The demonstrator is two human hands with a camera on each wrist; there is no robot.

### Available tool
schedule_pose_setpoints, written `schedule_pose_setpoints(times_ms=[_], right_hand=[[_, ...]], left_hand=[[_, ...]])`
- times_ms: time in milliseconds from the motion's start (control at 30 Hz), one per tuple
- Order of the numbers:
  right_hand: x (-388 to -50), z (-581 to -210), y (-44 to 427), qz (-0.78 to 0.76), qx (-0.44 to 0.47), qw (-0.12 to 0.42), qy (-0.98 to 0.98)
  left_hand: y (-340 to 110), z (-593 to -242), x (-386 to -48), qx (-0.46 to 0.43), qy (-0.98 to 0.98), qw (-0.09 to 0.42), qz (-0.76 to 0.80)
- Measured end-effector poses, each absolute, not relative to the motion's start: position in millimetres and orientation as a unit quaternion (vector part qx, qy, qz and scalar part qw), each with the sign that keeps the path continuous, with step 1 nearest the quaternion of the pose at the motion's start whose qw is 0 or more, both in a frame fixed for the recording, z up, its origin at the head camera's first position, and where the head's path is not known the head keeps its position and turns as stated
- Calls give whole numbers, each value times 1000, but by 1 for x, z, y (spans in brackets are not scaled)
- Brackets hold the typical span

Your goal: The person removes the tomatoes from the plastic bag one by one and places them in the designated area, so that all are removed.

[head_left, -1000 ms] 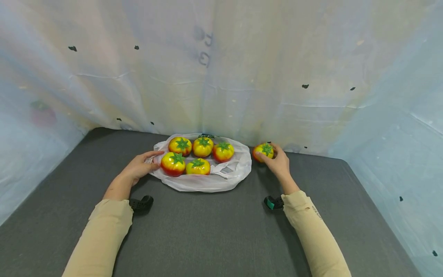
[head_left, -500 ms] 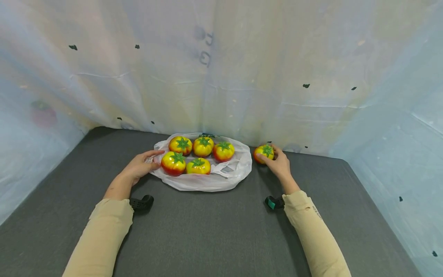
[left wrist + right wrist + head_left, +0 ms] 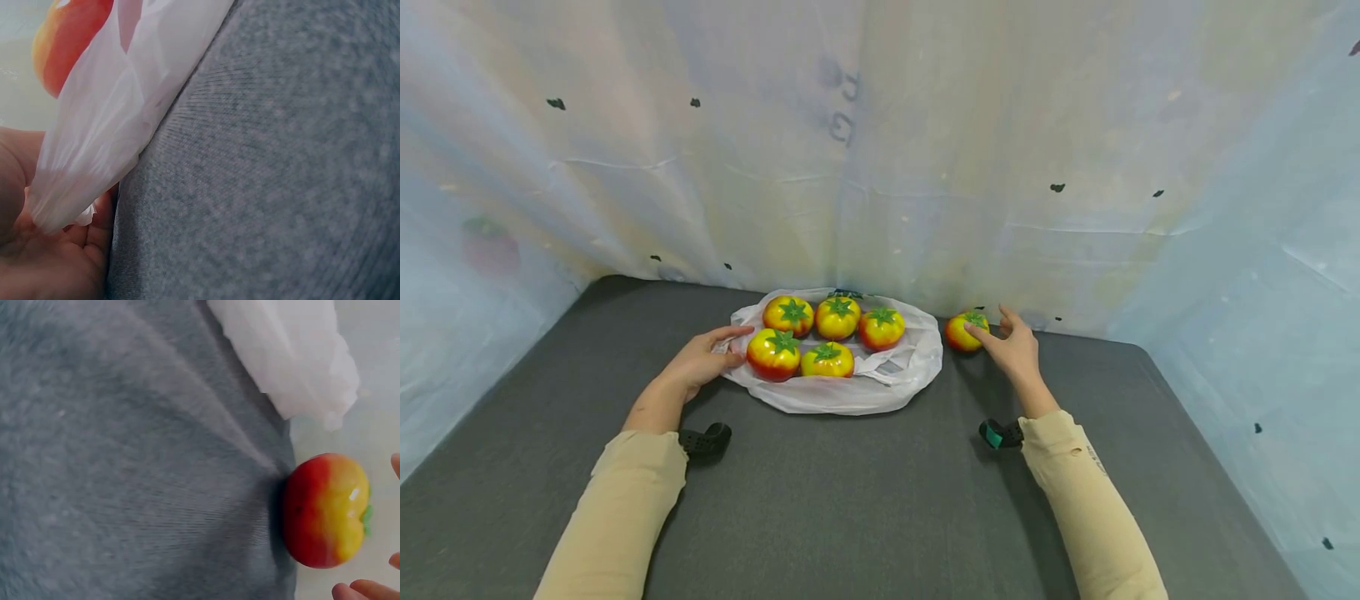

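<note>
A yellow-and-red tomato (image 3: 966,332) with a green star-shaped top rests on the dark cloth, right of the bag. My right hand (image 3: 1015,350) is beside it with thumb and fingers spread; in the right wrist view, fingertips (image 3: 369,591) stand apart from the tomato (image 3: 326,511). At the left, my left hand (image 3: 700,360) grips the edge of a white plastic bag (image 3: 842,400). The left wrist view has the bag's gathered corner (image 3: 81,162) between thumb and palm. Several similar tomatoes (image 3: 773,355) sit on the bag.
A dark grey cloth (image 3: 850,500) covers the table. Pale plastic sheeting (image 3: 925,167) hangs close behind the bag and on both sides. Black wrist mounts (image 3: 706,442) jut inward from both wrists.
My right hand has let go of the single tomato and drawn slightly right, its fingers spreading. The tomato stays on the cloth. My left hand has not visibly moved.
</note>
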State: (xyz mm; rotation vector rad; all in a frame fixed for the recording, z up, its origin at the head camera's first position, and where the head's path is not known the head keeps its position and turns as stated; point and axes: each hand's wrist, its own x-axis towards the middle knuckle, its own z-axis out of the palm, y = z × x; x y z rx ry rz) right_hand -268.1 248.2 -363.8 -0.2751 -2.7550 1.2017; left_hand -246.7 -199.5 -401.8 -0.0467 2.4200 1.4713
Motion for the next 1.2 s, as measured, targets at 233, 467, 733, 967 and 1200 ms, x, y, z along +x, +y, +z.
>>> schedule_pose_setpoints(times_ms=[233, 467, 733, 967, 1200], right_hand=[[-265, -350, 245, 419, -85, 72, -901], [-266, -343, 231, 430, -56, 83, -897], [-266, -337, 205, 465, -19, 77, -882], [-270, -337, 179, 481, 4, 57, -875], [-273, -344, 163, 494, 21, 37, -868]], left_hand=[[-200, -403, -247, -16, 844, 151, 515], [-200, -403, -247, -19, 844, 152, 514], [-199, -404, -247, -9, 848, 143, 510], [-200, -403, -246, -12, 848, 145, 509], [-198, -403, -246, -21, 847, 145, 512]])
